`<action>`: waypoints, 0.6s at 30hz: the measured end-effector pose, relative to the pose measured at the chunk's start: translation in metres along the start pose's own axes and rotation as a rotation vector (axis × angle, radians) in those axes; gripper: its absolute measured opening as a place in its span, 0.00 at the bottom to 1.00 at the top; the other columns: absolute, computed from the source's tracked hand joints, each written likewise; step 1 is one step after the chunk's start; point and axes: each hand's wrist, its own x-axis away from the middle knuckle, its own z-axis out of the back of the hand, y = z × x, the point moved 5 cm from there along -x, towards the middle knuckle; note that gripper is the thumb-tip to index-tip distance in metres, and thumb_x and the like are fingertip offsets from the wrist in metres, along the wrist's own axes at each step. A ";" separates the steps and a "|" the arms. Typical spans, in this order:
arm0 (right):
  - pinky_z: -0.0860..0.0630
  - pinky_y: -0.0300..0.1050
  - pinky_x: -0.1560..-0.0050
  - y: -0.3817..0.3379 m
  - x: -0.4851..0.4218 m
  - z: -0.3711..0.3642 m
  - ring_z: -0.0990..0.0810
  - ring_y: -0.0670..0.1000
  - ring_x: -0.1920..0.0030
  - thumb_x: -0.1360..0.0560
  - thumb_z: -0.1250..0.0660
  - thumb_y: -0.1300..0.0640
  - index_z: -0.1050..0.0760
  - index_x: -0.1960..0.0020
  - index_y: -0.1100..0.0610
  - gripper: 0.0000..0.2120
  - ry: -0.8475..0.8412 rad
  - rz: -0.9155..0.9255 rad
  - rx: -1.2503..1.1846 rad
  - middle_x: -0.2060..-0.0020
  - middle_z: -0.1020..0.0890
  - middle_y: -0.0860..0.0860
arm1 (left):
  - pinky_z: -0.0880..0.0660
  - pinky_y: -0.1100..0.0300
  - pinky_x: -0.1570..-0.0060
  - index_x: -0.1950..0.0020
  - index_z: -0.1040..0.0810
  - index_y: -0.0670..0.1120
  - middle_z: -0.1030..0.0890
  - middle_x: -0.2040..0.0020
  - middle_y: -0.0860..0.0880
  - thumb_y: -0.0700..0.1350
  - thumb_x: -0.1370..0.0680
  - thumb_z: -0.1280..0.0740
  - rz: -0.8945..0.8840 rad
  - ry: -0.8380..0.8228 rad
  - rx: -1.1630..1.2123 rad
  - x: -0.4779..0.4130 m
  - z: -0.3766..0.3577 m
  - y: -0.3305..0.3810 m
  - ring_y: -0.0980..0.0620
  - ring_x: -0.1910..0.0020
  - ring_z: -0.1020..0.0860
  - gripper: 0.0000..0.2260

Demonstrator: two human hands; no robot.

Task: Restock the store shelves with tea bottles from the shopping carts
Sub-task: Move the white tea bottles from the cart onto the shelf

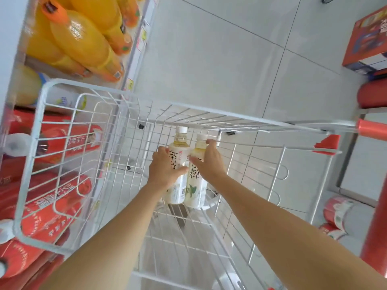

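Two pale tea bottles with white caps stand side by side deep in the white wire shopping cart (62,88). My left hand (165,168) grips the left tea bottle (178,143) around its label. My right hand (209,162) grips the right tea bottle (195,185), fingers curled round its upper body below the cap. Both arms reach down into the cart from the bottom of the view. The bottles' middles are partly hidden by my hands.
Shelves on the left hold orange juice bottles (83,38) above and red-labelled bottles (52,195) below. The cart's red handle (370,128) is at right. A red box (366,38) and red cans (337,212) sit on the tiled floor at right.
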 end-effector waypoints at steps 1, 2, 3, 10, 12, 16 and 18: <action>0.29 0.50 0.41 -0.001 0.001 -0.001 0.27 0.59 0.36 0.24 0.31 0.56 0.44 0.29 0.59 0.31 -0.026 0.012 -0.022 0.34 0.28 0.59 | 0.25 0.52 0.51 0.39 0.36 0.41 0.25 0.43 0.43 0.48 0.31 0.22 -0.007 0.010 0.032 0.002 0.002 -0.001 0.43 0.46 0.22 0.30; 0.28 0.49 0.44 -0.003 0.002 -0.001 0.26 0.58 0.38 0.24 0.31 0.56 0.44 0.29 0.58 0.30 -0.050 0.023 -0.036 0.35 0.28 0.58 | 0.25 0.53 0.53 0.40 0.37 0.42 0.24 0.45 0.44 0.48 0.31 0.22 -0.012 0.019 0.065 0.005 0.005 -0.001 0.44 0.48 0.21 0.29; 0.28 0.47 0.47 -0.005 0.003 -0.001 0.25 0.57 0.41 0.24 0.31 0.57 0.45 0.30 0.57 0.30 -0.074 0.040 -0.044 0.36 0.28 0.58 | 0.26 0.54 0.55 0.42 0.39 0.43 0.23 0.46 0.44 0.47 0.31 0.22 -0.017 0.029 0.093 0.009 0.009 -0.002 0.44 0.49 0.21 0.29; 0.29 0.56 0.34 -0.031 0.050 0.021 0.28 0.55 0.34 0.26 0.30 0.49 0.49 0.28 0.52 0.36 -0.153 0.255 -0.016 0.32 0.31 0.56 | 0.23 0.53 0.55 0.41 0.40 0.47 0.22 0.46 0.48 0.50 0.32 0.22 -0.093 0.186 0.205 0.053 0.061 0.010 0.47 0.52 0.20 0.32; 0.28 0.57 0.35 -0.045 0.074 0.037 0.25 0.54 0.36 0.26 0.29 0.48 0.49 0.29 0.49 0.36 -0.144 0.317 -0.084 0.34 0.26 0.55 | 0.22 0.52 0.55 0.41 0.40 0.49 0.21 0.47 0.49 0.50 0.34 0.21 -0.127 0.261 0.245 0.075 0.082 0.019 0.48 0.53 0.20 0.33; 0.23 0.48 0.42 -0.087 0.131 0.076 0.20 0.47 0.47 0.26 0.27 0.54 0.45 0.33 0.49 0.32 -0.112 0.494 -0.168 0.46 0.21 0.44 | 0.22 0.51 0.55 0.42 0.37 0.50 0.20 0.49 0.51 0.52 0.37 0.20 -0.213 0.407 0.342 0.135 0.127 0.045 0.49 0.54 0.19 0.33; 0.24 0.45 0.45 -0.111 0.164 0.096 0.21 0.43 0.47 0.27 0.26 0.55 0.41 0.34 0.49 0.29 -0.098 0.598 -0.192 0.48 0.21 0.40 | 0.23 0.51 0.57 0.43 0.36 0.51 0.20 0.51 0.51 0.55 0.39 0.21 -0.251 0.491 0.375 0.174 0.147 0.057 0.49 0.54 0.19 0.33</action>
